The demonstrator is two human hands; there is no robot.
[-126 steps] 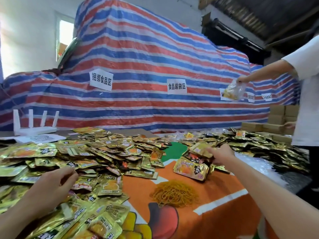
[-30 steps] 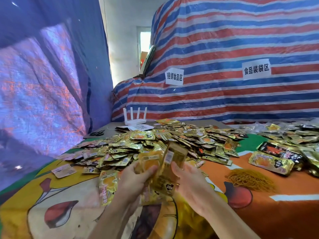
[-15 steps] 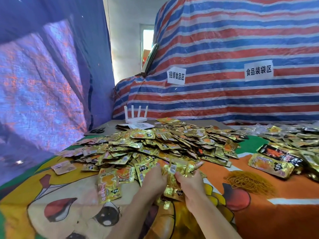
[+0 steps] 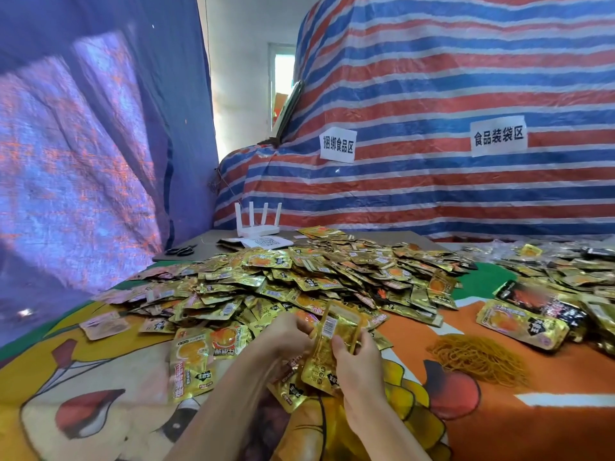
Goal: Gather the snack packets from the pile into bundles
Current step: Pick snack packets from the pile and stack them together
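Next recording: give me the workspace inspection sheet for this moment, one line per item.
Surface: cartoon-print cloth, orange and yellow, lying flat.
Job's things: big pile of gold snack packets in the middle; second pile to the right; rubber bands heaped on the cloth; held packets upright between the hands.
Clutter: white router, scissors and printed sheet, at the far left.
Hands: left hand and right hand both grip the held packets.
Cables: nothing seen.
Surroundings: striped tarpaulin bearing paper signs; blue tarpaulin at left; window behind.
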